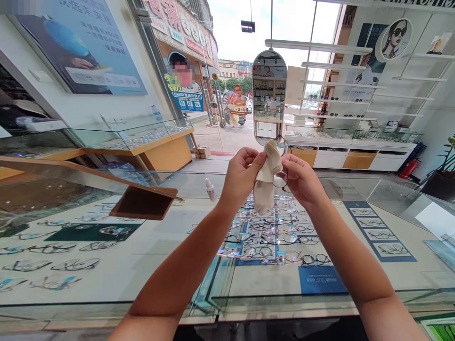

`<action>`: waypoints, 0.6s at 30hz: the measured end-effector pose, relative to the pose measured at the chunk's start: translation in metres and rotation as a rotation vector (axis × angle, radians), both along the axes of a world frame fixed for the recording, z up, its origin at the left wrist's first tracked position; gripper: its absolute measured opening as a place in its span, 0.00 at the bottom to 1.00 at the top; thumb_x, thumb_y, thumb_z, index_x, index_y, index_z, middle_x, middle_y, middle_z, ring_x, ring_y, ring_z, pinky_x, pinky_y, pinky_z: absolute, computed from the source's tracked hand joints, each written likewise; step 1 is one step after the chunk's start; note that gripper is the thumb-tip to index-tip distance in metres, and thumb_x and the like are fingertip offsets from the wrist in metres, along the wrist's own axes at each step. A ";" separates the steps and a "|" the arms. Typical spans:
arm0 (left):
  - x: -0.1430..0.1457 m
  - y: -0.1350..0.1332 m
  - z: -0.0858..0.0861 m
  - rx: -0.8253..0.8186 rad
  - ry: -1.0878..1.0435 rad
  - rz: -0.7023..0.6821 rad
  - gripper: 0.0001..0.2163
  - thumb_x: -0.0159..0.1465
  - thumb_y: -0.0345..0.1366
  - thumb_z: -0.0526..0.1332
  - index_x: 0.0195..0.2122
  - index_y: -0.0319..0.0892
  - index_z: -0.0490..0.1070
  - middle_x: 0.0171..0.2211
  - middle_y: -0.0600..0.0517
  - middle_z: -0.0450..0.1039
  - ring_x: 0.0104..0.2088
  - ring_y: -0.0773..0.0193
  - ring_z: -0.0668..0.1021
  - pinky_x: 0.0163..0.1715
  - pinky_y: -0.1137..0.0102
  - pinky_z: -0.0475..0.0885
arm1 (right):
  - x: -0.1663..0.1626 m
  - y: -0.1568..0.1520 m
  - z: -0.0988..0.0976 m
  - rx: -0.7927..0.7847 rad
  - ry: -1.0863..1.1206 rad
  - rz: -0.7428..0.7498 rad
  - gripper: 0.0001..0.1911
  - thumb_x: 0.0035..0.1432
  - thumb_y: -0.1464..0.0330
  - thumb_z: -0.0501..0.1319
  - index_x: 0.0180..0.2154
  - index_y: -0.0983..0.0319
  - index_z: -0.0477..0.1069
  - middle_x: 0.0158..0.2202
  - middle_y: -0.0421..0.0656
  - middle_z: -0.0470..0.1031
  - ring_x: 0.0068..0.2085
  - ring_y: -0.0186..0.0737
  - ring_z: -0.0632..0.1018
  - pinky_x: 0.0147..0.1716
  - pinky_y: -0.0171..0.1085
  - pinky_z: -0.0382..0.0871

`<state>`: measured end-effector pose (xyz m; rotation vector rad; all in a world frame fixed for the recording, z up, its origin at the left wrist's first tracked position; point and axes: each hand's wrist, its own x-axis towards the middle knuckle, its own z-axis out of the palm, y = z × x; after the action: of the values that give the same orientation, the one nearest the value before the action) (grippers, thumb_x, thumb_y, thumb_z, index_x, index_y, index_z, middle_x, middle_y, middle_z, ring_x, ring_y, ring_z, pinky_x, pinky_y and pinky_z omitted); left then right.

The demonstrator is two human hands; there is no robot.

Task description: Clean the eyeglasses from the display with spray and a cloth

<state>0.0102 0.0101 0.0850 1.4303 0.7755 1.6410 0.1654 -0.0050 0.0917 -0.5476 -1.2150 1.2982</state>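
My left hand [242, 171] pinches a cream cleaning cloth [267, 182] that hangs down between both hands. My right hand [300, 179] holds a pair of thin dark-rimmed glasses [281, 179], one lens showing just under the cloth. The cloth is wrapped over part of the glasses. Both hands are raised above a glass display counter [199, 189], in front of an oval standing mirror [269, 97].
Under the counter glass lie several rows of glasses [273, 237] on white and blue trays. A small white dropper bottle [210, 189] stands on the counter left of my hands. A brown panel [142, 202] lies at left. Wall shelves and more display cases stand behind.
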 end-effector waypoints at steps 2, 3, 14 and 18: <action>-0.001 -0.001 0.001 0.003 0.021 0.018 0.24 0.54 0.56 0.77 0.33 0.43 0.69 0.27 0.55 0.74 0.26 0.69 0.74 0.23 0.75 0.68 | 0.001 -0.002 0.000 0.036 -0.054 0.041 0.14 0.47 0.57 0.75 0.27 0.57 0.75 0.30 0.36 0.75 0.34 0.34 0.72 0.40 0.36 0.65; -0.001 -0.001 0.001 0.008 0.028 0.028 0.24 0.53 0.55 0.77 0.33 0.43 0.69 0.27 0.55 0.74 0.25 0.70 0.74 0.23 0.75 0.68 | 0.001 -0.002 0.000 0.050 -0.066 0.047 0.14 0.48 0.57 0.75 0.27 0.57 0.75 0.30 0.36 0.75 0.35 0.34 0.72 0.40 0.36 0.65; -0.006 0.008 0.005 -0.081 -0.208 -0.231 0.27 0.45 0.57 0.81 0.32 0.42 0.73 0.25 0.57 0.72 0.22 0.72 0.70 0.22 0.75 0.68 | 0.005 -0.001 0.004 0.031 0.014 -0.043 0.13 0.47 0.57 0.75 0.28 0.57 0.77 0.35 0.39 0.80 0.39 0.35 0.76 0.43 0.37 0.69; -0.003 0.008 0.002 -0.058 -0.142 -0.254 0.27 0.47 0.57 0.80 0.32 0.42 0.73 0.26 0.56 0.74 0.24 0.71 0.72 0.24 0.75 0.68 | 0.002 -0.001 0.003 0.051 0.030 -0.053 0.13 0.48 0.57 0.75 0.28 0.56 0.77 0.35 0.38 0.79 0.39 0.36 0.76 0.44 0.37 0.70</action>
<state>0.0075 0.0177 0.0867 1.2988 0.5326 1.4932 0.1678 -0.0061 0.0952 -0.5187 -1.1979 1.2237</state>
